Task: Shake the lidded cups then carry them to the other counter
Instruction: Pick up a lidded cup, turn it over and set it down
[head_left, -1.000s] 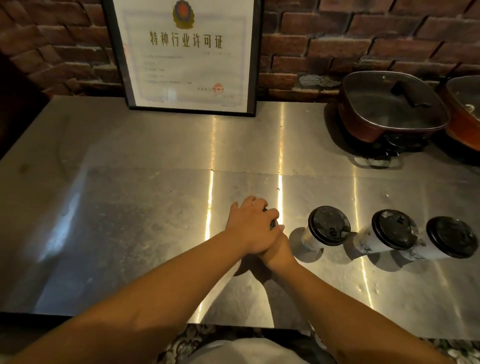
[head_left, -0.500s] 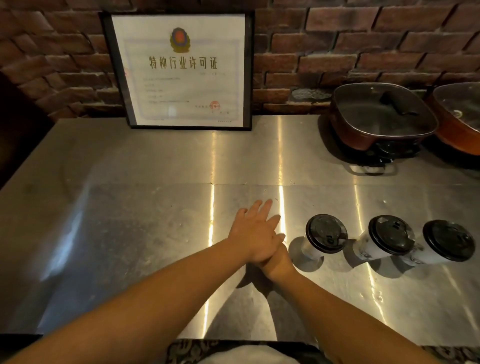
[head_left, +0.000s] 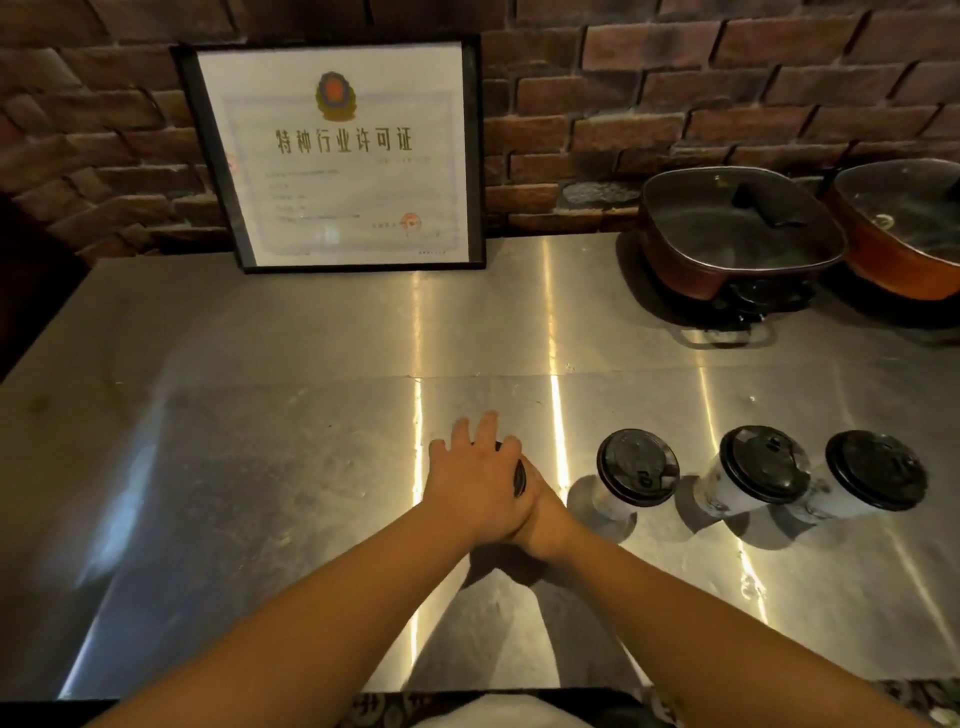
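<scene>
- Four lidded cups are on the steel surface (head_left: 260, 415): three stand in a row at the right, the nearest cup (head_left: 631, 475), the middle cup (head_left: 753, 478) and the far-right cup (head_left: 862, 480), each upright with a black lid on
- The fourth cup (head_left: 518, 475) sits just left of that row, almost wholly hidden under the hands; only a sliver of its black lid shows
- The left hand (head_left: 480, 483) lies on top of that lid with its fingers straight and a little spread, pressing down rather than curling round
- The right hand (head_left: 543, 512) is tucked under the left, beside the cup's wall; its fingers are hidden, so whether it grips the cup cannot be told
- By my reading this is the shaking step on the fourth cup, lid held down from above, the cup at or very near the surface
- The next move seems to call for a firm hold on the body while the palm keeps the lid sealed
- A framed certificate (head_left: 343, 156) and two pans (head_left: 737, 234) stand well behind
</scene>
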